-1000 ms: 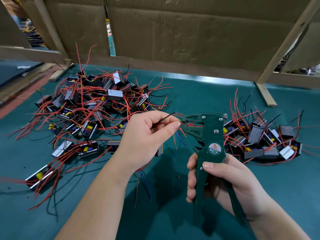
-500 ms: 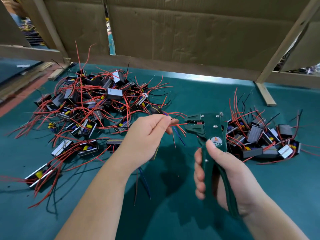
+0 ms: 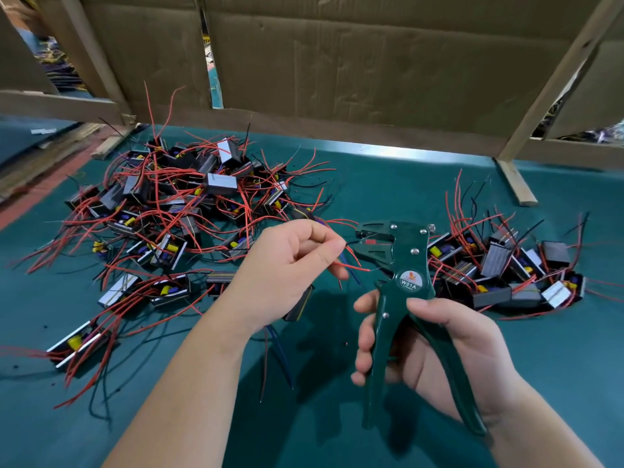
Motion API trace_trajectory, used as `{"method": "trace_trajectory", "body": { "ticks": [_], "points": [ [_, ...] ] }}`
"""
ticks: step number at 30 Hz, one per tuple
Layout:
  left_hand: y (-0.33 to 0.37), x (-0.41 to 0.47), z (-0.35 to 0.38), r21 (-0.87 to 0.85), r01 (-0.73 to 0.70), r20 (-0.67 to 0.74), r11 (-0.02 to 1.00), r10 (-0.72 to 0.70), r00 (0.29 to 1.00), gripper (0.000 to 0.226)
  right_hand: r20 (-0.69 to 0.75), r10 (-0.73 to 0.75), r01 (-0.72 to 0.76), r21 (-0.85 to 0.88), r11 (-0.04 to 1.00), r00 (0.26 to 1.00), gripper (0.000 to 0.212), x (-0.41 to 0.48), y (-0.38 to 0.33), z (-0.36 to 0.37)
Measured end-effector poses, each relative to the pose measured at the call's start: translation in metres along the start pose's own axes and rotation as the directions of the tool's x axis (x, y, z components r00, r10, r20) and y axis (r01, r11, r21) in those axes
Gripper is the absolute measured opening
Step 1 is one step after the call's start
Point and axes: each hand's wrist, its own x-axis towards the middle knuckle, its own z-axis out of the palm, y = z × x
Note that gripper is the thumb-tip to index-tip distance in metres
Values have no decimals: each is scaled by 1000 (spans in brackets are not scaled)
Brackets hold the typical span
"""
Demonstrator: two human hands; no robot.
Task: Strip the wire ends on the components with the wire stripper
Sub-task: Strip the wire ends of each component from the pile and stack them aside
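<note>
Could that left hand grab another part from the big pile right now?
Probably not yet. The left hand is busy pinching a wire at the wire stripper. The pile itself lies close, with nothing between.

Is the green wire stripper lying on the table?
No, the right hand grips the wire stripper by its handles above the table, while the left hand pinches a wire.

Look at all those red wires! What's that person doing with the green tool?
A person is stripping wire ends. The right hand grips a green wire stripper, handles spread. The left hand pinches a thin dark wire and holds its tip at the tool's open jaws; a component hangs just below that hand. A big pile of components lies on the left of the green table, a smaller pile on the right.
</note>
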Motion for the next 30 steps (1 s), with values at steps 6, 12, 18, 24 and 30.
{"method": "trace_trajectory", "body": {
  "ticks": [6, 12, 18, 24, 30],
  "points": [
    [2, 2, 0, -30, -41, -57, 999, 40, 998, 6, 22, 17, -15, -62, 998, 1000, 48, -1, 0, 4],
    [5, 0, 0, 15, -51, -55, 999, 52, 997, 8, -4, 4, -4, -104, 995, 1000, 45, -2, -1, 6],
    [7, 0, -1, 18, -49, -51, 999, 50, 997, 8, -19, -6, 3, -123, 992, 1000, 44, -1, 0, 7],
    [8, 0, -1, 4, -57, -40, 998, 57, 998, 9, -12, -6, 5, -112, 994, 1000, 43, -2, -1, 7],
    [11, -2, -2, -9, -60, -36, 998, 60, 998, 10, -12, -9, 7, -127, 992, 1000, 42, -2, -1, 7]
  ]
}}
